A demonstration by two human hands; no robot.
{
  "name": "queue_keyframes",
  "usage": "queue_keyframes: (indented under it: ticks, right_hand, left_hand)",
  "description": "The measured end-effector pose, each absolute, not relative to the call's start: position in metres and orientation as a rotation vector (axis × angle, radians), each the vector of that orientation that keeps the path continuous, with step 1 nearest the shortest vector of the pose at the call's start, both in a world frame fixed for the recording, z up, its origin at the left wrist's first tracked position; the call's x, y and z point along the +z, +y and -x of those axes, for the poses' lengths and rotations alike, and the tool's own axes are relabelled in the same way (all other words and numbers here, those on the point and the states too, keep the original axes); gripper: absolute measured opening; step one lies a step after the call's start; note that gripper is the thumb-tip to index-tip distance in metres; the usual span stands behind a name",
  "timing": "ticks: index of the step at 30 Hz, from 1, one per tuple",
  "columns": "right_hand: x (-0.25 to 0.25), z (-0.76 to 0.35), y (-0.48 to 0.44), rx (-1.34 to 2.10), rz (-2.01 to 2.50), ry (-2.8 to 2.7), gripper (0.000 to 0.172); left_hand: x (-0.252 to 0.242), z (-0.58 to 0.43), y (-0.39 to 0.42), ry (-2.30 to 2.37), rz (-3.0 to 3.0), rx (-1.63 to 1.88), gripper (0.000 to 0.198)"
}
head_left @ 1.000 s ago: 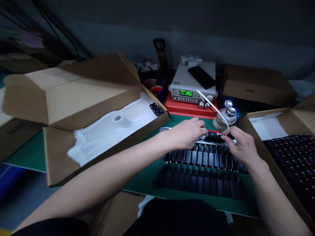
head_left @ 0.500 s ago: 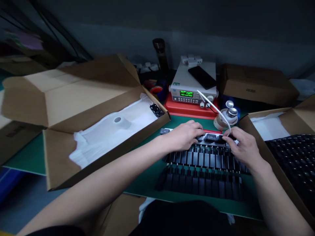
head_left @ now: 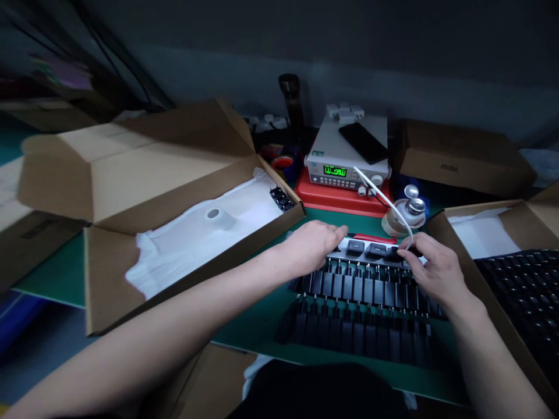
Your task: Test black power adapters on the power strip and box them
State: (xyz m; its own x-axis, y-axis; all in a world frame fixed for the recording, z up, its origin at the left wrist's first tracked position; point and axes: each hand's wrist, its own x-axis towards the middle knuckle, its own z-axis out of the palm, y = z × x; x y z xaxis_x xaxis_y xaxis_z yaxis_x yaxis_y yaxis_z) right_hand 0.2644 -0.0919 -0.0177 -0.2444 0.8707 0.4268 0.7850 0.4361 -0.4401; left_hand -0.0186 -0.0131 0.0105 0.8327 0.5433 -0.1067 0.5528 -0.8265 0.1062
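A light-coloured power strip (head_left: 345,252) lies across the green bench, with black chargers (head_left: 377,250) plugged along it. My left hand (head_left: 315,247) is over the left part of the strip, fingers bent and together; what they grip, if anything, is hidden beneath them. My right hand (head_left: 432,265) pinches the end of a white cable (head_left: 400,214) at the strip's right end, against a dark charger. Two rows of black plug-in chargers (head_left: 345,286), prongs pointing away from me, lie just in front of the strip.
A grey meter (head_left: 349,152) with a green display stands on a red base, a phone (head_left: 363,143) on top. The open carton (head_left: 192,285) at left holds white wrapping and a few chargers. Another carton (head_left: 463,233) at right holds many chargers. A pump bottle (head_left: 404,218) stands nearby.
My left hand has moved left along the strip, uncovering a black charger. The right hand stays at the cable end. The meter's display reading looks different.
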Motion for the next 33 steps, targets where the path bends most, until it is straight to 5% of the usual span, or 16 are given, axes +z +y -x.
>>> queue_keyframes:
  ticks: [9, 20, 27, 33]
  right_hand:
    - [-0.017, -0.264, -0.093, 0.197, 1.407, -2.064, 0.007]
    - [-0.020, -0.271, -0.094, 0.307, 1.415, -2.074, 0.004]
    - [-0.018, -0.277, -0.095, 0.250, 1.449, -2.096, 0.008]
    - [-0.020, -0.276, -0.092, 0.161, 1.463, -2.136, 0.009]
  left_hand:
    - [0.000, -0.007, -0.024, 0.816, -2.907, -0.143, 0.084]
    - [-0.014, -0.049, -0.029, 0.803, -2.727, 0.330, 0.020]
    - [-0.014, -0.071, -0.036, 0.738, -2.639, 0.386, 0.050]
    - [-0.031, -0.084, -0.039, 0.833, -2.677, 0.476, 0.040]
